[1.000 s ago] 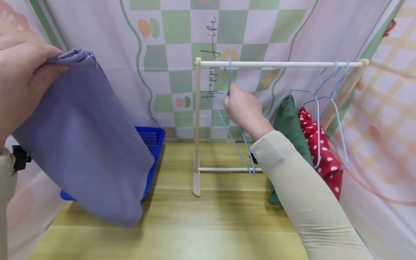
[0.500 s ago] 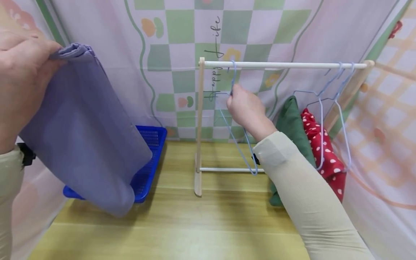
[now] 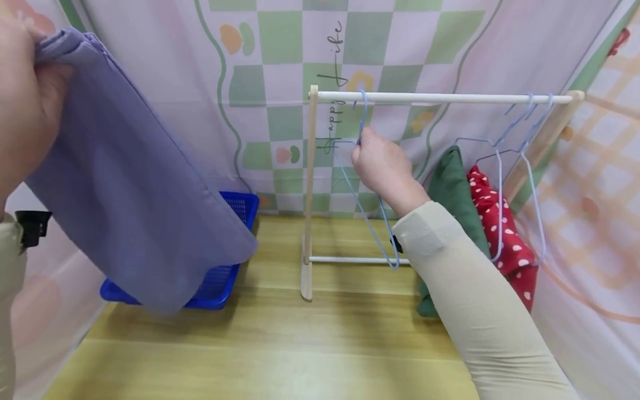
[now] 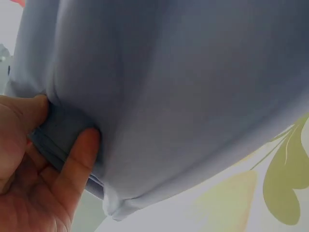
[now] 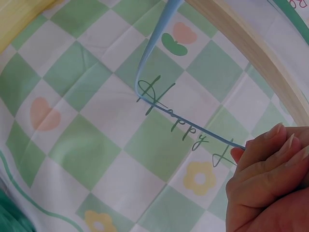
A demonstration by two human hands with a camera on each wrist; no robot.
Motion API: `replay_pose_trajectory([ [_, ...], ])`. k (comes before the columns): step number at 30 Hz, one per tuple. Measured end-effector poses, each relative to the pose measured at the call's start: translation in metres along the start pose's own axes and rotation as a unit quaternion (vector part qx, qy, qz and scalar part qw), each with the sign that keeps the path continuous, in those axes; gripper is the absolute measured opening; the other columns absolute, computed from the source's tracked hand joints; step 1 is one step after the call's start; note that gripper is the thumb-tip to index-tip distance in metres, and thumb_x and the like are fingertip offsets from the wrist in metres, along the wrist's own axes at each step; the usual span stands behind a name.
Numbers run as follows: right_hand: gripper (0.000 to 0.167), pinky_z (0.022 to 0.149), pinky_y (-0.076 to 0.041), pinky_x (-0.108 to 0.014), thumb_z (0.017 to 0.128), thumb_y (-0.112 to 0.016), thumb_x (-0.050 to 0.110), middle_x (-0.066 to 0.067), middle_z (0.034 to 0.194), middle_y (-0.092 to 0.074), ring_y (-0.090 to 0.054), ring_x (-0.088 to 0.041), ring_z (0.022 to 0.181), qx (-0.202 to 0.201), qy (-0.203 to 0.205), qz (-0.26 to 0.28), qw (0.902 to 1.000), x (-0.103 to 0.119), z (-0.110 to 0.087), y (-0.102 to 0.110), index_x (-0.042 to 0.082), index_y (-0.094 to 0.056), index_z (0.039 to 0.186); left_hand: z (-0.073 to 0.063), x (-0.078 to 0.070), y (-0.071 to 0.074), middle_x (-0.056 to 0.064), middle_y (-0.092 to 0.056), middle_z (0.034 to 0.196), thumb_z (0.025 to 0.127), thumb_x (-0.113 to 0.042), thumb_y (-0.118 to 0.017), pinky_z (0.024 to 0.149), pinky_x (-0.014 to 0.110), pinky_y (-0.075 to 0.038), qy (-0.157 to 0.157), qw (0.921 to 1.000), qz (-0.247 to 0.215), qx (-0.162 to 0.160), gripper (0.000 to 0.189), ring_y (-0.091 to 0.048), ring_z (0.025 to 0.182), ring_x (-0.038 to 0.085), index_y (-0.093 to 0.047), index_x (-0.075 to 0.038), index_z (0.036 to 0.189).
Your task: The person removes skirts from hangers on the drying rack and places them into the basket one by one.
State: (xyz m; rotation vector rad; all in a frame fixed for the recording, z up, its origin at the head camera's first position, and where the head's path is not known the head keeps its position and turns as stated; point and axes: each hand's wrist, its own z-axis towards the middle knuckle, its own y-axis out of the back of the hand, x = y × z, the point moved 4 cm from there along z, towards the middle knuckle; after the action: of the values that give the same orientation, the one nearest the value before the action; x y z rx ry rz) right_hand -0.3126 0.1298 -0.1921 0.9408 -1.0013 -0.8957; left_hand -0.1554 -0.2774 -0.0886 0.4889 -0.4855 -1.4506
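At the left, my left hand (image 3: 27, 111) pinches the top corner of a folded lavender cloth (image 3: 140, 194), which hangs down in front of a blue basket (image 3: 212, 303). Up close in the left wrist view, thumb and fingers grip the thick folded edge of the cloth (image 4: 169, 96). My right hand (image 3: 385, 164) holds a light-blue wire hanger (image 5: 193, 123) by its neck. That hanger's hook still lies over the white rail (image 3: 425, 98) of a small rack, near its left end, and no cloth is on it. The cloth's exact kind is unclear.
Further right on the rail, two more hangers (image 3: 500, 194) carry a green cloth (image 3: 452, 183) and a red polka-dot cloth (image 3: 502, 239). The rack's wooden left post (image 3: 310, 183) stands on the wood-grain table (image 3: 280, 350). Printed curtains (image 3: 280, 39) surround the table.
My left hand has risen and shifted slightly left, and the cloth's lower end swings up and right over the basket. The right hand keeps its hold on the hanger at the rail.
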Motion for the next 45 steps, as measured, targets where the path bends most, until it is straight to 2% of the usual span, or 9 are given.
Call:
replay_pose_trajectory([
  [7,0.029,0.072,-0.050,-0.050,0.106,-0.032,0.020,-0.017,0.100,-0.062,-0.058,-0.035,0.083,-0.001,0.003,0.000,1.0000,0.000,0.000,0.000,0.003,-0.052,0.120,-0.001,0.012,-0.011,0.030,-0.053,0.131,0.111,-0.049,-0.021,0.107,0.070,-0.039,0.041,0.9977,-0.050,0.022,0.065,-0.055,0.130,0.056,-0.054,-0.003,0.145],
  [11,0.029,0.073,-0.051,-0.051,0.107,-0.033,0.021,-0.018,0.101,-0.063,-0.058,-0.035,0.084,0.000,0.000,-0.001,1.0000,0.000,0.000,0.001,0.003,-0.052,0.121,0.001,0.019,-0.024,0.033,-0.056,0.124,0.113,-0.044,-0.028,0.103,0.073,-0.044,0.030,0.9971,-0.057,0.039,0.060,-0.059,0.120,0.059,-0.058,0.001,0.138],
  [14,0.030,0.073,-0.051,-0.051,0.107,-0.033,0.021,-0.018,0.102,-0.064,-0.059,-0.035,0.084,0.000,-0.001,-0.001,1.0000,0.000,0.000,0.000,0.003,-0.052,0.121,0.002,0.018,-0.031,0.034,-0.060,0.109,0.113,-0.035,-0.037,0.085,0.066,-0.053,-0.001,0.9977,-0.064,0.026,0.049,-0.062,0.100,0.057,-0.062,0.006,0.124],
  [15,0.030,0.074,-0.051,-0.052,0.107,-0.033,0.021,-0.018,0.102,-0.064,-0.059,-0.035,0.085,0.000,-0.002,-0.001,1.0000,0.000,0.000,0.000,0.003,-0.052,0.121,0.002,0.017,-0.032,0.034,-0.061,0.103,0.113,-0.031,-0.041,0.075,0.056,-0.053,-0.006,0.9973,-0.070,0.020,0.045,-0.061,0.092,0.055,-0.063,0.008,0.119],
  [19,0.030,0.074,-0.051,-0.052,0.107,-0.033,0.021,-0.018,0.103,-0.064,-0.059,-0.035,0.085,0.000,-0.003,-0.003,1.0000,0.000,0.000,0.000,0.003,-0.052,0.121,0.000,0.014,-0.040,0.034,-0.058,0.092,0.110,-0.024,-0.049,0.060,0.048,-0.034,-0.015,0.9980,-0.061,-0.001,0.036,-0.055,0.078,0.052,-0.059,0.010,0.104],
  [26,0.028,0.071,-0.050,-0.050,0.106,-0.033,0.021,-0.017,0.100,-0.063,-0.058,-0.035,0.082,-0.006,-0.001,-0.006,1.0000,0.001,0.000,0.000,0.004,-0.052,0.119,0.005,0.019,-0.068,0.040,-0.058,0.098,0.108,-0.022,-0.046,0.069,0.071,-0.037,0.031,0.9974,-0.039,0.053,0.035,-0.054,0.089,0.063,-0.058,0.011,0.101],
  [36,0.029,0.073,-0.051,-0.050,0.107,-0.033,0.022,-0.016,0.102,-0.064,-0.059,-0.035,0.084,-0.005,-0.006,-0.002,1.0000,0.000,-0.001,-0.001,0.004,-0.052,0.122,0.004,0.016,-0.110,0.037,-0.062,0.110,0.110,-0.025,-0.043,0.103,0.065,-0.036,0.083,0.9887,-0.123,-0.023,0.044,-0.052,0.106,0.057,-0.062,0.014,0.117],
  [40,0.030,0.072,-0.051,-0.050,0.107,-0.033,0.022,-0.017,0.103,-0.064,-0.060,-0.035,0.084,-0.004,-0.007,-0.002,1.0000,0.000,-0.001,-0.001,0.004,-0.052,0.122,-0.011,0.011,-0.120,0.032,-0.059,0.114,0.111,-0.028,-0.041,0.105,0.060,-0.035,0.120,0.9787,-0.157,-0.055,0.044,-0.049,0.111,0.051,-0.059,0.011,0.116],
  [45,0.030,0.070,-0.051,-0.049,0.107,-0.033,0.022,-0.016,0.101,-0.064,-0.059,-0.034,0.082,-0.003,-0.006,-0.003,1.0000,0.001,-0.001,0.000,0.004,-0.053,0.122,-0.052,0.003,-0.127,0.033,-0.058,0.108,0.107,-0.018,-0.047,0.104,0.059,-0.036,0.129,0.9695,-0.190,-0.084,0.032,-0.049,0.106,0.051,-0.060,0.011,0.110],
])
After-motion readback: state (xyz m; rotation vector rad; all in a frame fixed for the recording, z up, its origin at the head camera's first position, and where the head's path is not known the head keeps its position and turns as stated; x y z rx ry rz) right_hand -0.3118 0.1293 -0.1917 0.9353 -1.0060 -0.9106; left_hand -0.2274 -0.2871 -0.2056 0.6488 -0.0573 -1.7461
